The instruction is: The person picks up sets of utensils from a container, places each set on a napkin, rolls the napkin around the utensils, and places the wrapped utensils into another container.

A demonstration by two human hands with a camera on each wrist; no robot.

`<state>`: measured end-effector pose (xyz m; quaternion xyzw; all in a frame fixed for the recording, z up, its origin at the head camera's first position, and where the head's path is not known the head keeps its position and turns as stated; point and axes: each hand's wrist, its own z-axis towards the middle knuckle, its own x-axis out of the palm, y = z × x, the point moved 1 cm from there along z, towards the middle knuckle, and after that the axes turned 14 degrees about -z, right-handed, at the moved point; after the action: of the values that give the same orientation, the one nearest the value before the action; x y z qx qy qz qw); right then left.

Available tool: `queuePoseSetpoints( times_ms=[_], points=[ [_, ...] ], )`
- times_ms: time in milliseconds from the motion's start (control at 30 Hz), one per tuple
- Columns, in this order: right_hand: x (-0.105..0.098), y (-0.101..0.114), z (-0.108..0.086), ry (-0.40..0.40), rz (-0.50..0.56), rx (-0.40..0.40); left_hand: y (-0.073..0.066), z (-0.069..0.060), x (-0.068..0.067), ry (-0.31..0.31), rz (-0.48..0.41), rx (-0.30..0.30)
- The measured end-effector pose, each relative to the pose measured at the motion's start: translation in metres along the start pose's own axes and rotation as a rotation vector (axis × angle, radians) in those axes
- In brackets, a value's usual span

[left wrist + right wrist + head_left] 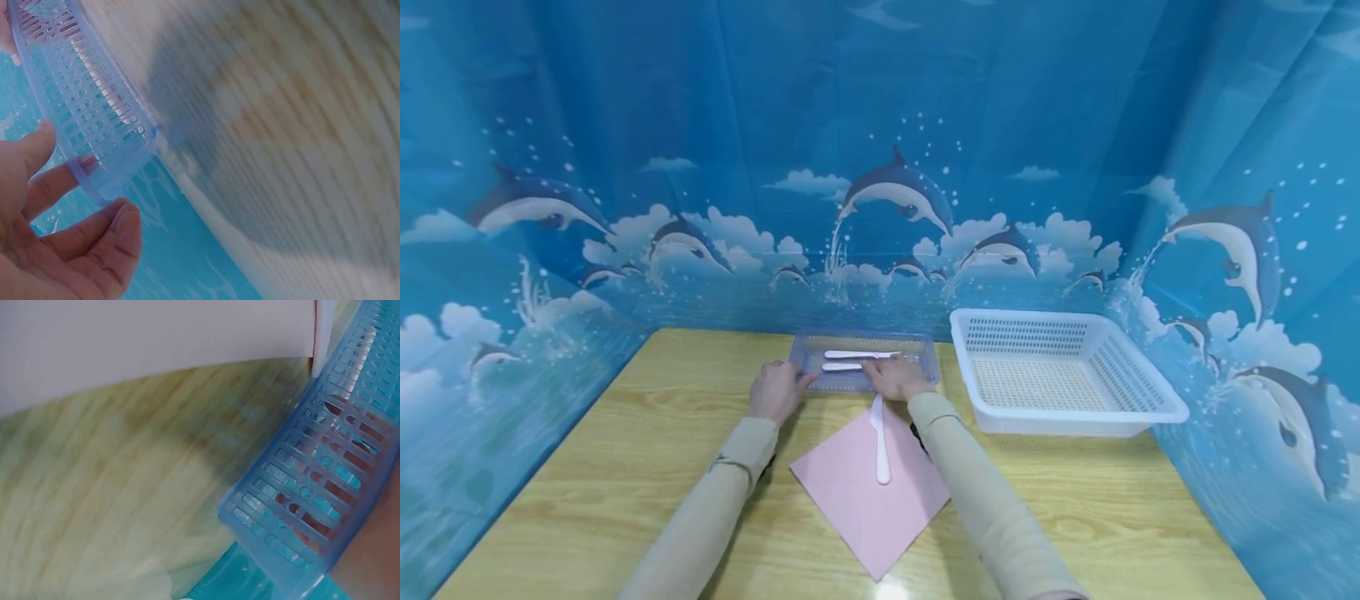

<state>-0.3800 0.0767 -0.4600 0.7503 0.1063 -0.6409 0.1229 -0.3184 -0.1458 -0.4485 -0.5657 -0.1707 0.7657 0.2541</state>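
Observation:
A small translucent blue-violet basket (pixel 801 357) stands toward the table's far edge. Inside lie two white utensils (pixel 850 355) side by side, their right ends partly covered by my right hand (pixel 897 379). That hand reaches over the near rim; its fingers show only in pieces through the slots in the right wrist view, so their hold is hidden. My left hand (pixel 775 392) grips the basket's left end, thumb and index finger at the rim (pixel 80 172). Nearer me, a white table knife (pixel 882 446) lies on a pink napkin (pixel 850 483), blade pointing toward the basket.
To the right stands a larger white perforated basket (pixel 1075 414) on the wood-grain table (pixel 625 475). A blue curtain (pixel 752 100) printed with dolphins borders the table at the back and sides.

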Motion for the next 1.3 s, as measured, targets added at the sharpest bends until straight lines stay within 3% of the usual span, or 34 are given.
queuePoseSetpoints(
  times_ms=[200, 767, 1100, 1300],
  points=[
    [-0.003, -0.001, -0.002, -0.069, 0.025, -0.007, 0.001, 0.002, 0.000, 0.005, 0.004, -0.005],
    [-0.005, -0.007, 0.003, -0.171, 0.255, 0.108, 0.001, 0.002, -0.001, 0.027, 0.013, -0.031],
    [-0.013, -0.008, 0.000, -0.160, 0.155, 0.047, 0.001, 0.002, -0.001, 0.014, 0.029, -0.034],
    [-0.017, -0.008, 0.000, -0.209, -0.002, 0.120, 0.000, 0.002, 0.000, 0.033, 0.032, -0.063]
  ],
)
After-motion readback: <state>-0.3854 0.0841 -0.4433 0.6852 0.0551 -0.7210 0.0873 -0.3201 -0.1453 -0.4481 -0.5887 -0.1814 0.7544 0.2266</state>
